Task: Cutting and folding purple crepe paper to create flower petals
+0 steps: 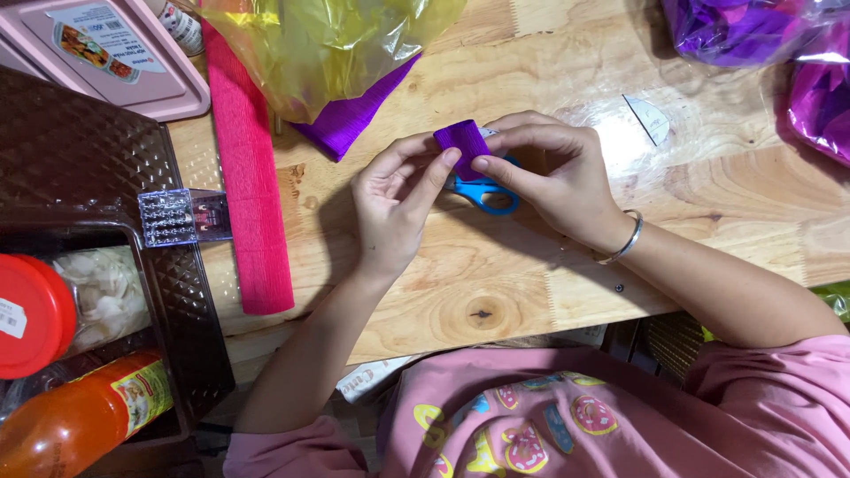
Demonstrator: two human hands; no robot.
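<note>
Small folded purple crepe paper piece (461,138), perhaps rolled, above blue-handled scissors (483,191).

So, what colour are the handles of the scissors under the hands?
Bright blue; the scissors show in the head view, partly hidden below the right hand.

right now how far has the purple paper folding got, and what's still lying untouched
Done: a small purple crepe piece looks cut off and folded into a short strip. In hand: the left hand and right hand pinch that strip together above the blue-handled scissors lying on the wooden table. Left: the pink crepe roll lies uncut, and more purple crepe sits under the yellow bag.
</note>
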